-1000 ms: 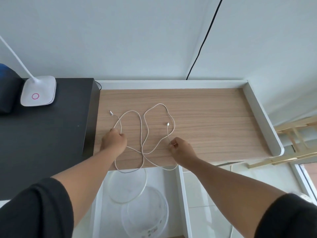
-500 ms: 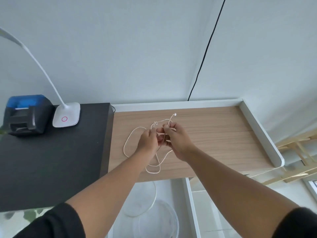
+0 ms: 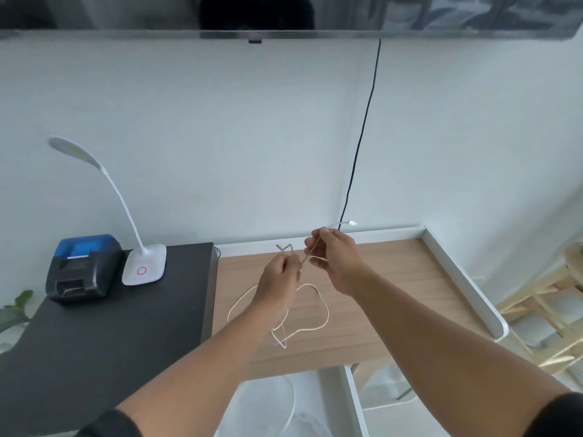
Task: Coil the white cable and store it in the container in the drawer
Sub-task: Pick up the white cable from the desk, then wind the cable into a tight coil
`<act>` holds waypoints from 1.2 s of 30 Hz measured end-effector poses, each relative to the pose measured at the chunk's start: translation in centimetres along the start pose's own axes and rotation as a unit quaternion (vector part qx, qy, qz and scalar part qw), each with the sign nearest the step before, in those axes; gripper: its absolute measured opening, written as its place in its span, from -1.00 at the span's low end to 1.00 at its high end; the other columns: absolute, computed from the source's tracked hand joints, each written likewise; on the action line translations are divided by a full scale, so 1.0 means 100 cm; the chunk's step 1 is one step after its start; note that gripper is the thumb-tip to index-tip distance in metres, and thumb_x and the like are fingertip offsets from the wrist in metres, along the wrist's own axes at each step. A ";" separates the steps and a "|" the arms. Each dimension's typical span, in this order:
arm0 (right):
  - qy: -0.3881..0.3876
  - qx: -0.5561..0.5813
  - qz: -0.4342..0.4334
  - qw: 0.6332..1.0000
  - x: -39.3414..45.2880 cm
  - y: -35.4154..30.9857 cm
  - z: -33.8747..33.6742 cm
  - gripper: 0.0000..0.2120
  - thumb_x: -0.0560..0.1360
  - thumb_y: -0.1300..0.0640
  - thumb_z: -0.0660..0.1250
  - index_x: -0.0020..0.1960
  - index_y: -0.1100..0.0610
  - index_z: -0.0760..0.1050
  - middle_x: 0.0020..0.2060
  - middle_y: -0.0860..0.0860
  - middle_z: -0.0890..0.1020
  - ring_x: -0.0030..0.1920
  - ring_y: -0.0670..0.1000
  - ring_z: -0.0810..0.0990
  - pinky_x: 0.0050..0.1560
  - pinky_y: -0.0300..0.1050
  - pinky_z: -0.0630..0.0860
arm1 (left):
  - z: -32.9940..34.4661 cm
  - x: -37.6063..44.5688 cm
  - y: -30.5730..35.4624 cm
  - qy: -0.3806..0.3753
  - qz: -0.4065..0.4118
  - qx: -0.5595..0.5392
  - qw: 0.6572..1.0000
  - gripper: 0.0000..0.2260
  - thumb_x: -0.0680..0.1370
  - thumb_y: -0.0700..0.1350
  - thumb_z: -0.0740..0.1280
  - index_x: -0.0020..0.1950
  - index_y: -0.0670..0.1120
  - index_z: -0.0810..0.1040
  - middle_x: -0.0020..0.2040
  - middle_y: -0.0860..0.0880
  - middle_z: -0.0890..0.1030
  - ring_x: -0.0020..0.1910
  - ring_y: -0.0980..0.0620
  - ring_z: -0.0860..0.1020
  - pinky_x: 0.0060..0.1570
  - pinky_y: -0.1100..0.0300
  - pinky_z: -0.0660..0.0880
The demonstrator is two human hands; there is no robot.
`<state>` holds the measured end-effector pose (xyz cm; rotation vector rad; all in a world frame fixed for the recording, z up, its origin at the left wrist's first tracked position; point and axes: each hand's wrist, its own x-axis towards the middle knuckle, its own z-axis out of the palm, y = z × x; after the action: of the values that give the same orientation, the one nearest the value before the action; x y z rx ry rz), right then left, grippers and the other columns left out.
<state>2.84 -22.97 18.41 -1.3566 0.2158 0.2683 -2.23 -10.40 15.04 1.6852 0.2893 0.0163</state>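
White cable (image 3: 318, 323) pinched in left hand (image 3: 277, 283) and right hand (image 3: 337, 263), loops short of wooden desktop's (image 3: 394, 294) front edge.

I see both arms reach forward from the lower corners, bare from the dark sleeves to the wrists. The left hand (image 3: 279, 279) is raised, back toward me, with its fingers curled together and pinching at the top. The right hand (image 3: 337, 258) is a little higher and just beside it, the two hands close but apart. Its thumb and fingers (image 3: 315, 247) are bent inward in a pinch, the wrist slightly turned.
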 end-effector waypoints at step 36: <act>0.096 -0.215 -0.161 0.959 -0.064 -0.059 -0.007 -0.68 0.72 0.12 0.06 0.07 0.18 0.57 -0.12 0.03 0.78 -0.27 -0.02 0.74 -0.11 0.00 0.65 | -0.019 -0.027 0.103 -0.131 0.062 -0.010 0.989 -0.58 0.71 0.16 0.03 -0.25 -0.04 0.29 -0.50 0.05 0.30 -0.52 0.04 0.17 -0.44 0.14 0.15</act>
<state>-1.42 -25.25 25.77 -1.8255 0.0953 -0.1001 -3.29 -10.21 25.81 1.6623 -0.0137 -0.1079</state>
